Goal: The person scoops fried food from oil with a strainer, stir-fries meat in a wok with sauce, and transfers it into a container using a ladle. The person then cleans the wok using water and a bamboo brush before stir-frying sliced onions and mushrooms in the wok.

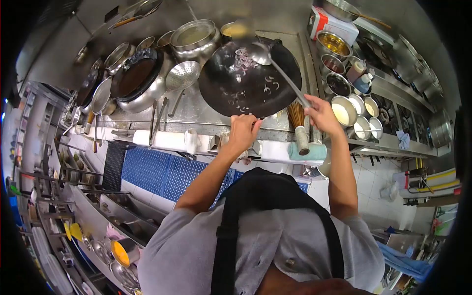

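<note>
My right hand (322,114) is wrapped round the handle of a long steel ladle (286,76). The ladle's bowl rests inside a large black wok (219,86), beside a small heap of sliced purple onion (244,59). Loose onion pieces are scattered over the wok's lower inside. At the near rim, my left hand (244,132) closes its fingers over the edge of the wok. Just left of my right hand stands a bamboo wok brush (298,120), its wrapped handle toward me.
A perforated skimmer (183,76) lies left of the wok. Lidded pots (193,35) and a dark pan (136,76) stand farther left. On the right are bowls of seasonings (344,110) and yellow oil (334,44). A green cloth (307,151) lies on the front ledge.
</note>
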Demonstrator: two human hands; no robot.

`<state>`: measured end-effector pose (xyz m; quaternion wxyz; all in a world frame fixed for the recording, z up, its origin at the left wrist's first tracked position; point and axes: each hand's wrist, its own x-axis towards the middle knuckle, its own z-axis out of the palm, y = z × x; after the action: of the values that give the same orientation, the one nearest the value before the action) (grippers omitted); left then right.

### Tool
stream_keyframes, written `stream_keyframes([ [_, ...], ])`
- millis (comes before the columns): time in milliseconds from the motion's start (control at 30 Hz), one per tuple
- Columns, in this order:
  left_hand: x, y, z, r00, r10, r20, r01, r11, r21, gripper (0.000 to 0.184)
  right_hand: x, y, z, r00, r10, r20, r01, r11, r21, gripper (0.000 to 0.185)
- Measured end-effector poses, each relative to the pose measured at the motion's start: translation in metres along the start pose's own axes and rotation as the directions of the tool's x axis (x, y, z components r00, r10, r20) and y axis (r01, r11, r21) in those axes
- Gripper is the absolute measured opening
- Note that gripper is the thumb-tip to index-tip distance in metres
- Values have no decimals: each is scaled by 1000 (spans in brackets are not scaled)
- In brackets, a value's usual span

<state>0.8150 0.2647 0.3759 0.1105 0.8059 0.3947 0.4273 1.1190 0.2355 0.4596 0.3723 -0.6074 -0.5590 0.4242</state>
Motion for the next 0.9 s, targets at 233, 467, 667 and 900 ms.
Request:
stream_keyframes([
  [233,67,-71,44,978,-175,117,157,976,150,21,53,22,20,998,60,-17,-52,952,302,69],
  [467,35,-6,44,976,-215,-29,217,972,86,32,115,70,47,989,119,83,-141,928,345,73],
  [667,29,11,28,967,-221,-130,230,972,54,16,79,70,42,998,36,53,-42,992,115,64],
  [900,48,11,41,973,-210,-94,222,965,141,17,95,70,54,989,-146,33,150,948,-282,57],
])
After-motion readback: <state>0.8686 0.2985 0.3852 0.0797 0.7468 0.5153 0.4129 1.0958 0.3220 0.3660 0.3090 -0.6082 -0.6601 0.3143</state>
